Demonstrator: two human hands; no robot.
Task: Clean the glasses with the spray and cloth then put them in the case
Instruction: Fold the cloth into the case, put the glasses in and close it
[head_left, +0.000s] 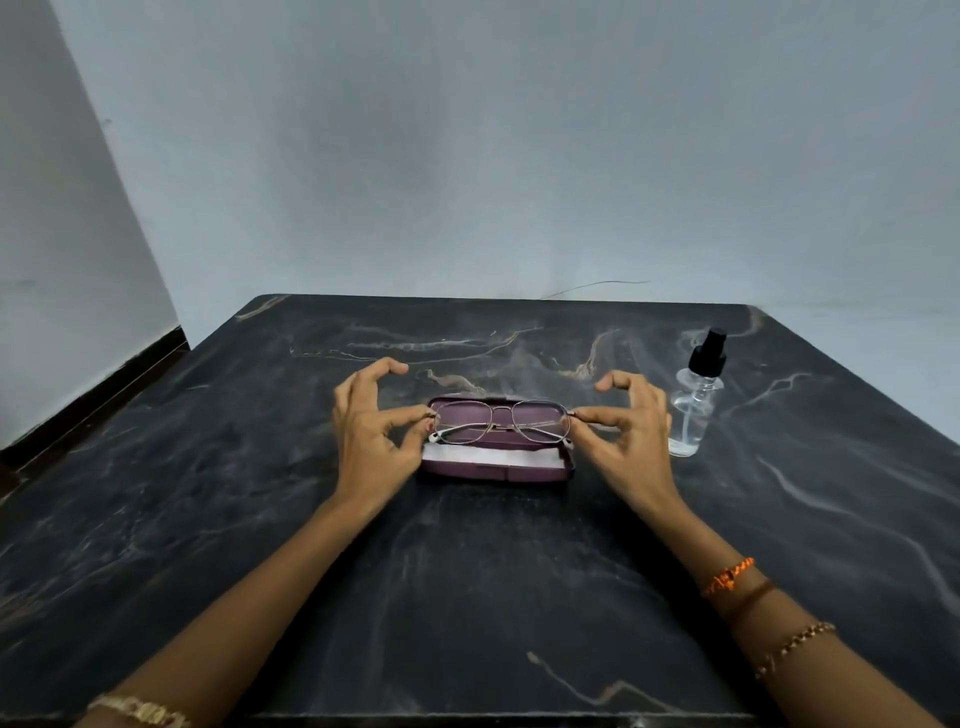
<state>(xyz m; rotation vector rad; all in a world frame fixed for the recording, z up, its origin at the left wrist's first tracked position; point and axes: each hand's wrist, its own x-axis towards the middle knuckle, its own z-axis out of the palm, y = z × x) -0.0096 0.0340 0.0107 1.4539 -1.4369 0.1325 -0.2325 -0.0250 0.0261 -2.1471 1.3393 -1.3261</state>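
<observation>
Your left hand (371, 431) and right hand (626, 428) each pinch one end of the glasses (501, 423) over the open case (493, 470) at frame centre, so treat this light, thin, bendable frame gently, holding its hinges, not lenses.

The light around me is dim and even, cool grey on the wall (519, 156). The dark surface (467, 571) shows a faint sheen and barely any shadows under my hands. The wide lens bends the edges, and everything looks slightly soft.
</observation>
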